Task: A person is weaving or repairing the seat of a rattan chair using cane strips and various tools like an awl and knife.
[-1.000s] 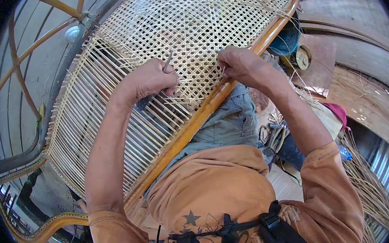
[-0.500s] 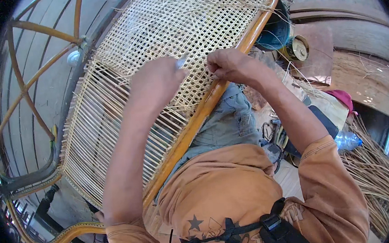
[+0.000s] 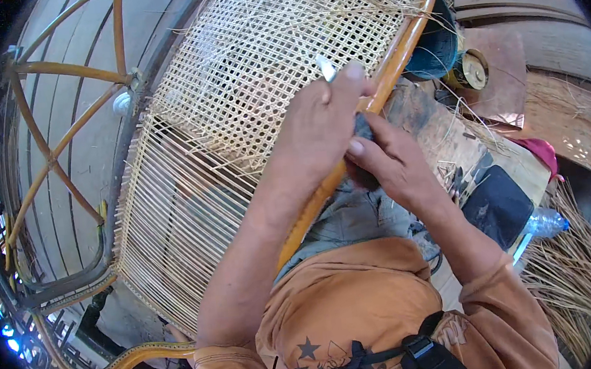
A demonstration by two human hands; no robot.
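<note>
Head view: we note the left hand (image 3: 318, 123), fingers curled round a pale-tipped tool (image 3: 326, 68), over the cane panel (image 3: 283, 38), which fills the wooden frame (image 3: 404, 55) before the torso. Right hand (image 3: 399, 165) at the near rail; we cannot tell whether its bent fingers pinch anything.

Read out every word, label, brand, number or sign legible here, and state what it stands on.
No words, brands or numbers are legible.
Orange-brown fabric shirt: a dark five-pointed star; the pale printed marks are partly covered and unreadable.
Clear plastic bottle with a blue cap: any label is too small to read.
Round yellowish metal tin: any marking is too blurred.
</note>
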